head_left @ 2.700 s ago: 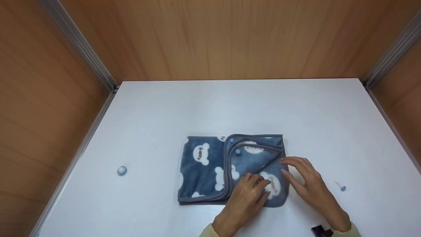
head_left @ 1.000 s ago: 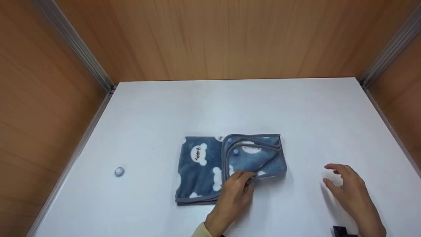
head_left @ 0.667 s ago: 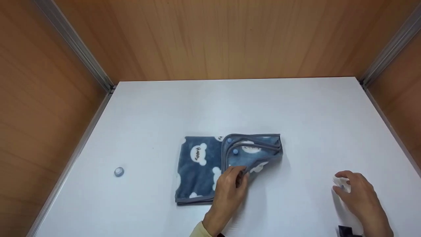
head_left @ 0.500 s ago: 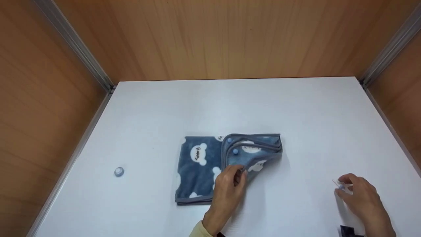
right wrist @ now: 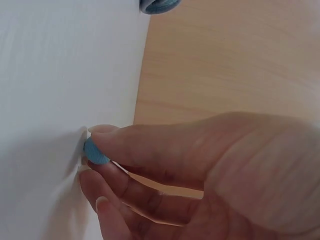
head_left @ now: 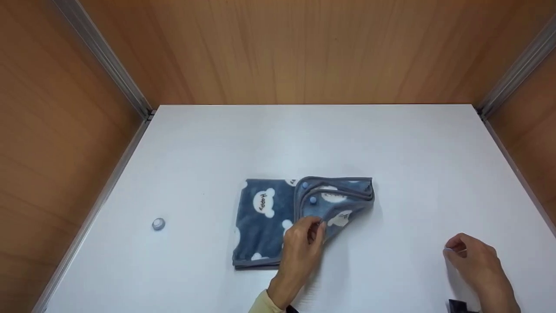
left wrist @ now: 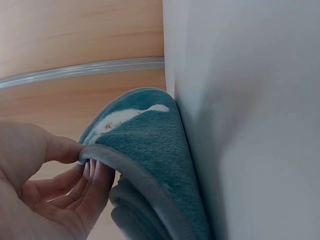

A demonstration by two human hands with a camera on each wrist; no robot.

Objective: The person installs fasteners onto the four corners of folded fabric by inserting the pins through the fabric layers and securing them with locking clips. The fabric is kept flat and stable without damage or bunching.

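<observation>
A folded blue fleece blanket (head_left: 263, 234) with white bear-head prints lies on the table. My left hand (head_left: 297, 250) pinches the grey trim of its top layer and holds that flap lifted, folded back toward the left. The left wrist view shows the raised flap (left wrist: 145, 130), with thumb and fingertips at its edge. Two blue round buttons (head_left: 312, 200) show on the blanket's upper right part. Off to the right, my right hand (head_left: 478, 263) pinches a pin with a blue ribbed round head (right wrist: 96, 151), close to the table surface; the fingers hide most of it.
A small grey-blue round cap (head_left: 158, 224) with a pale centre lies on the white table (head_left: 304, 139), left of the blanket. Wood panels (head_left: 286, 52) with metal rails enclose the back and sides. A black piece (head_left: 458, 306) sits by the right wrist.
The left hand has lifted the blanket's lower right flap and drawn it up and left. My right hand has left the blanket, moved right, and taken hold of the pin.
</observation>
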